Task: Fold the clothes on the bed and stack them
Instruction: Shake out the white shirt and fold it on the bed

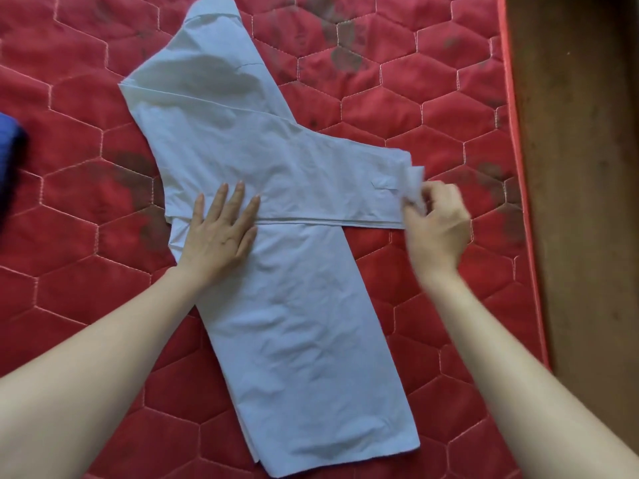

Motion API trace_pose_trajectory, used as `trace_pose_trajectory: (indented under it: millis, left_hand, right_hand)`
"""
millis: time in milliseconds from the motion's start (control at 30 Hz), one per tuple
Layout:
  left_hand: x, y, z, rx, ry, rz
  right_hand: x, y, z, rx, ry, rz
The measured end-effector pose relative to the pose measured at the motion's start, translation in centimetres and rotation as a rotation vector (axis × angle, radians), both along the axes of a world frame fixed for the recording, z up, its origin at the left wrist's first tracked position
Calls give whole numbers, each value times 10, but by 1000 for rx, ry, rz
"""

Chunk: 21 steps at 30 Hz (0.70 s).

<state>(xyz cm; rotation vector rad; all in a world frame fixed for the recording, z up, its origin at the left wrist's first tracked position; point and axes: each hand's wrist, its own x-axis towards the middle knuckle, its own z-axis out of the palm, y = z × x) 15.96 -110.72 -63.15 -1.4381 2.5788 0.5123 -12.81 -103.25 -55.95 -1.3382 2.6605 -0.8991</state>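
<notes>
While the white shirt (276, 216) lies in the middle of the red bed (432, 98), a sleeve gets folded.
Keep the left hand (218, 233) flat on it; the right hand (434, 219) pinches the cuff (413, 183), so pull it straight across.

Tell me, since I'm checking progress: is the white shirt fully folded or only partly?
Partly folded. The white shirt lies long on the bed, one sleeve crossing it; the left hand presses it and the right hand pinches the cuff.
</notes>
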Motion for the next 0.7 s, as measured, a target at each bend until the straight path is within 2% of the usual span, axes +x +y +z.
trace_pose_trajectory:
  millis: [133, 233, 333, 467, 533, 700]
  left_hand:
    - [7, 2, 0, 30, 153, 69]
    - [10, 5, 0, 118, 279, 169]
    - [11, 19, 6, 160, 277, 117]
    - [27, 50, 5, 113, 123, -71]
    - [36, 64, 4, 98, 103, -125]
    - [44, 68, 3, 103, 143, -109]
  right_hand:
    - [108, 69, -5, 25, 126, 452]
    - [165, 117, -30, 131, 118, 587]
    - [201, 140, -46, 163, 66, 564]
    - [219, 138, -49, 128, 29, 429]
    - [219, 131, -49, 128, 43, 390]
    - [208, 107, -43, 155, 83, 463]
